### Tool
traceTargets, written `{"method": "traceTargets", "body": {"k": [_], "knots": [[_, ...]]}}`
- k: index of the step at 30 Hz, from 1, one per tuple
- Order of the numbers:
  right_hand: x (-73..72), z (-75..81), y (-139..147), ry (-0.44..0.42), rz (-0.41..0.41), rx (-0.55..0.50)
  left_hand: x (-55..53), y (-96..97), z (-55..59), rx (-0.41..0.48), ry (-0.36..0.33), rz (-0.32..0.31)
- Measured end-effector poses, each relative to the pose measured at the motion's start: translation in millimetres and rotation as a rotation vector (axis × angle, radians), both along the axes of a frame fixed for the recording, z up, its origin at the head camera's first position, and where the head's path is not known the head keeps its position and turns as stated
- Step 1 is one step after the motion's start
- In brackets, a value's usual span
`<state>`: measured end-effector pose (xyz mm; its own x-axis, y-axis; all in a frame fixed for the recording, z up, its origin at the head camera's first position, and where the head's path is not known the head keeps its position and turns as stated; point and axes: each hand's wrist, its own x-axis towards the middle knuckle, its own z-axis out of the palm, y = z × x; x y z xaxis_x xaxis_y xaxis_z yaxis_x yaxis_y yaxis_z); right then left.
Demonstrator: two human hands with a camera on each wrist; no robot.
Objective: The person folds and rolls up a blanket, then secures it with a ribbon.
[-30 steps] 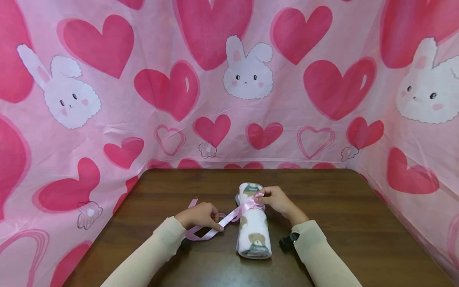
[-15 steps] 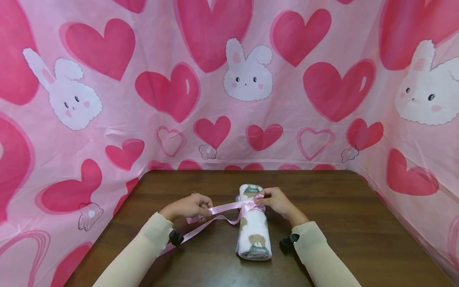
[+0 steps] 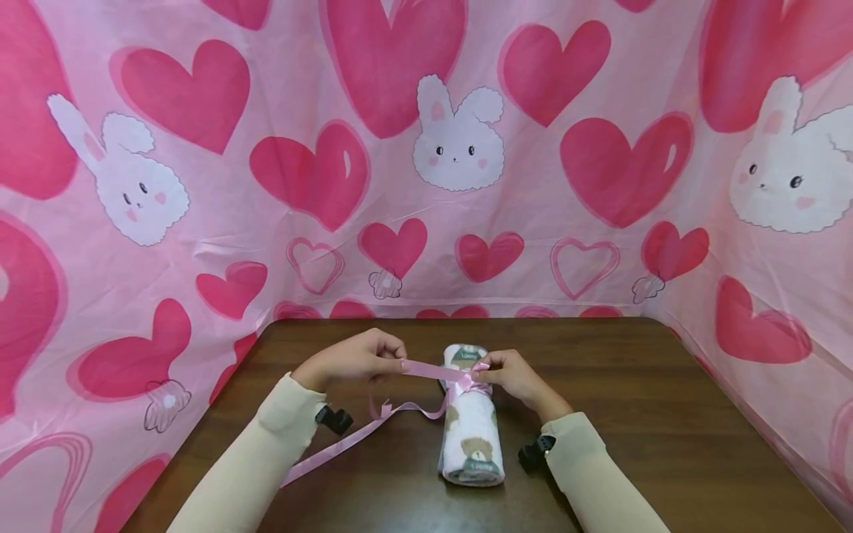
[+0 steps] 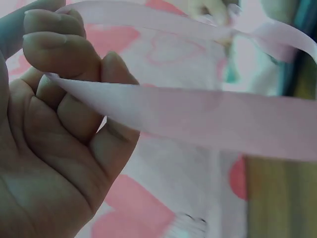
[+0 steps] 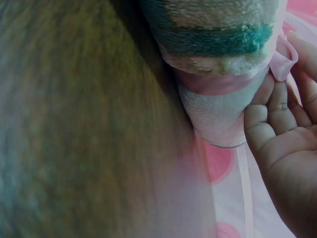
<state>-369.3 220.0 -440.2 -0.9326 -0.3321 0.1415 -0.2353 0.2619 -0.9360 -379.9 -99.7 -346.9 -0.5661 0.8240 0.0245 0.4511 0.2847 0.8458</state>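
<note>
A rolled white towel (image 3: 472,437) printed with brown bears and green patches lies lengthwise on the table. Round its upper half runs a pink satin ribbon (image 3: 433,370), gathered into a knot on top. My left hand (image 3: 360,358) pinches one ribbon length between thumb and fingers, stretched to the left of the roll. In the left wrist view the ribbon (image 4: 198,116) runs out from those curled fingers. My right hand (image 3: 516,374) pinches a small ribbon loop (image 5: 283,62) at the knot, its fingers beside the towel (image 5: 213,111).
Another ribbon tail (image 3: 340,446) trails across the brown wooden table (image 3: 640,444) toward the left forearm. Black wrist cameras (image 3: 335,420) sit at both cuffs. A pink cloth (image 3: 460,215) with hearts and rabbits hangs behind the table and at its sides.
My left hand has risen up and away, drawing its ribbon length taut from the knot. The other tail now hangs loose across the table. My right hand has stayed at the knot.
</note>
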Motion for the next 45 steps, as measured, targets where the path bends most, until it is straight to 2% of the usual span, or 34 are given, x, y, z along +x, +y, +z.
{"method": "traceTargets", "body": {"k": [3,6,13,18,22,24,26,29,32,36,40,45], "knots": [[-0.3,0.4,0,0.006,-0.002,0.007,6.6,8.1,13.9,0.003,0.027,-0.018],[0.1,1.0,-1,0.006,0.001,0.013,13.1,17.2,21.3,-0.016,0.057,-0.035],[2.5,2.2,-1,-0.008,-0.003,0.022,20.5,39.1,17.4,-0.027,0.087,-0.055],[1.2,-0.5,1,-0.014,-0.005,0.033,21.2,54.5,17.0,-0.032,0.163,-0.066],[-7.6,-13.5,5,0.003,0.004,0.019,25.4,71.2,17.2,-0.047,0.193,-0.063],[-13.3,-22.0,7,0.017,0.001,0.001,29.2,80.9,15.7,-0.055,0.180,-0.044],[-18.6,-30.3,9,0.031,-0.009,-0.012,33.4,92.1,12.2,-0.073,0.195,-0.034],[-20.3,-35.0,9,0.051,-0.016,-0.027,39.8,109.1,2.4,-0.123,0.271,-0.048],[-21.1,-37.0,8,0.061,-0.014,-0.039,45.0,124.4,-10.3,-0.195,0.433,-0.070],[-22.1,-37.2,7,0.055,-0.001,-0.041,51.0,136.6,-27.8,-0.304,0.584,-0.035],[-23.3,-35.8,6,0.032,0.008,-0.034,54.9,140.8,-44.0,-0.389,0.656,0.008],[-21.9,-31.6,6,0.010,0.009,-0.035,57.2,141.3,-62.7,-0.434,0.709,0.039]]}}
